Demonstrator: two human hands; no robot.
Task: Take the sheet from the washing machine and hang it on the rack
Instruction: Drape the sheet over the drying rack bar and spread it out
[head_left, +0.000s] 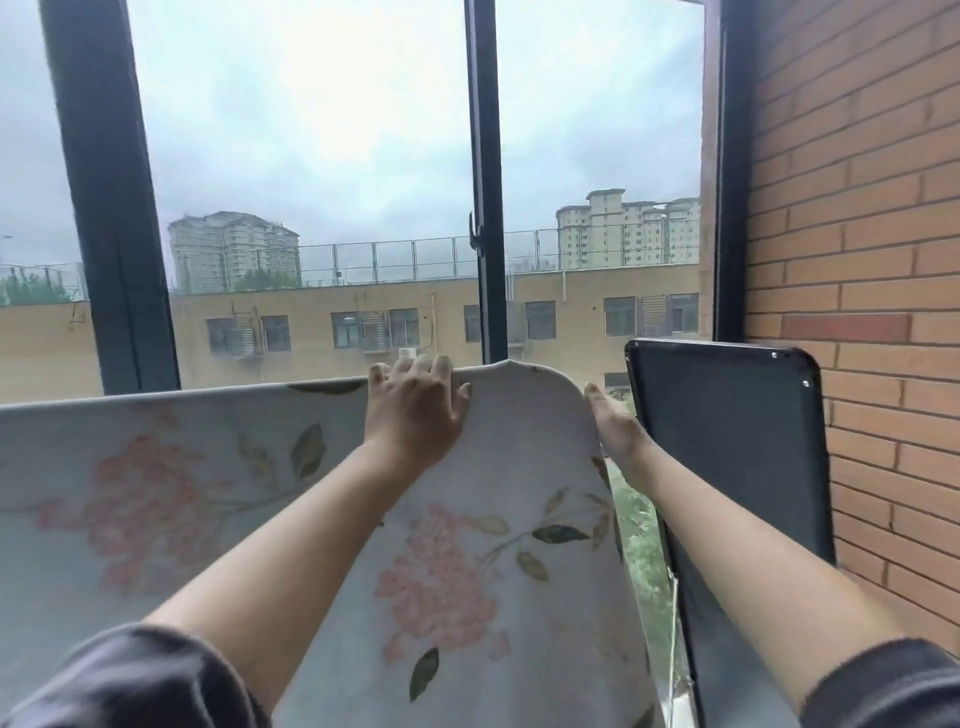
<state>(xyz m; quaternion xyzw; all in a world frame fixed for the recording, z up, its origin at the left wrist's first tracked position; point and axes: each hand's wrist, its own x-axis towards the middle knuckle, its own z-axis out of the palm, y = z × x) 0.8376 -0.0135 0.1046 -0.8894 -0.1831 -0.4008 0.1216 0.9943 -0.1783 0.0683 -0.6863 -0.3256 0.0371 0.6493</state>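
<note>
The floral sheet (208, 483), pale with pink flowers and green leaves, hangs draped over a horizontal support that it hides completely. My left hand (415, 410) lies on the sheet's top fold with its fingers spread and reaching over the crest. My right hand (613, 423) is at the sheet's right edge, where the fabric bulges up; its thumb shows on the near side and its fingers are hidden behind the cloth, holding that edge. No washing machine is in view.
Dark-framed windows (485, 208) stand right behind the sheet, with buildings outside. A black flat panel (727, 441) leans by the brick wall (857, 234) on the right, close to my right forearm.
</note>
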